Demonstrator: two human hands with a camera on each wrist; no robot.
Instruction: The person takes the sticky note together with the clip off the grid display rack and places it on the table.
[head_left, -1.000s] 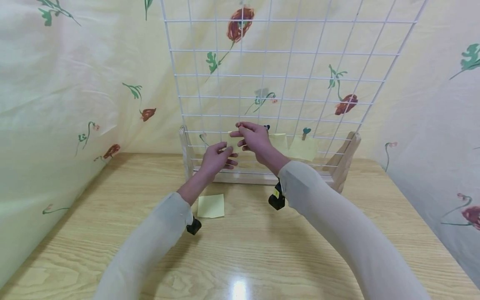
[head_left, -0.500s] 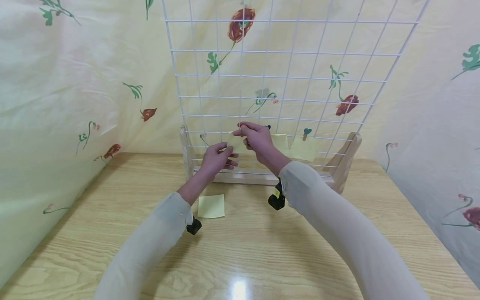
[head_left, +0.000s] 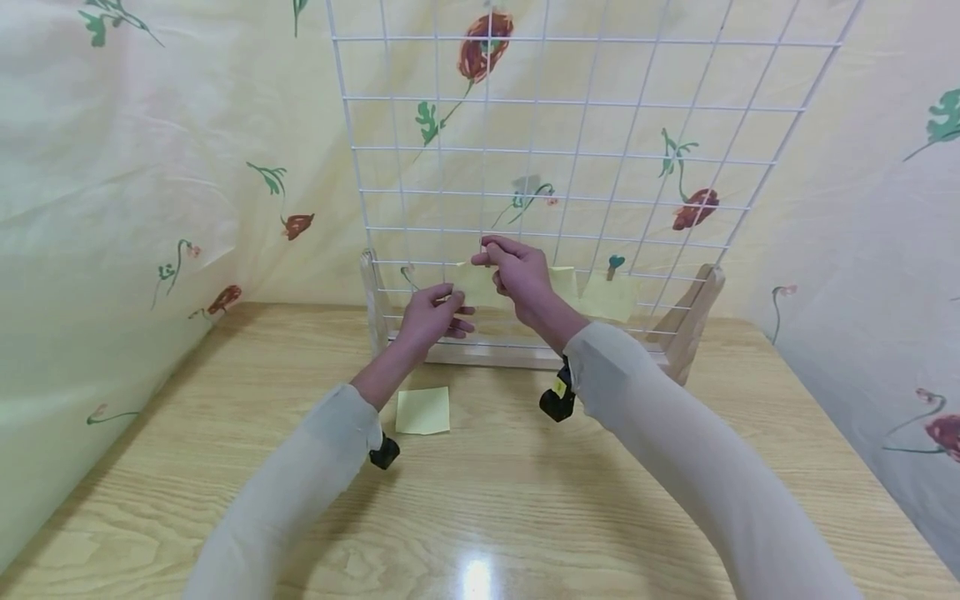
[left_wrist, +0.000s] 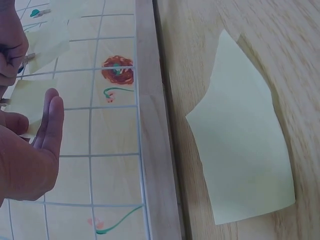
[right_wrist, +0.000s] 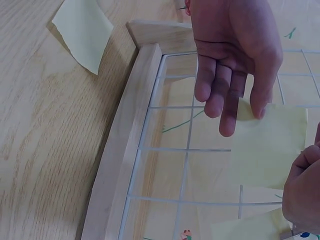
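My left hand pinches the lower left part of a pale yellow sticky note between thumb and fingers, against the white wire grid. The thumb lies on the note's front, as the right wrist view shows. My right hand is at the note's top edge with curled fingers. It pinches a small wooden clothespin whose tip sits over the note; the rest is hidden by the fingers. Another note hangs just right, partly behind my right hand. Farther right hangs a note under a clothespin with a green heart.
A loose sticky note lies on the wooden table in front of the grid. The grid stands in a wooden base with upright side pieces. Floral cloth surrounds the table at the back and sides.
My right hand has shifted slightly up and right, its fingers drawn in more, so more of the note and the clothespin's tip show. My left hand stays at the note.
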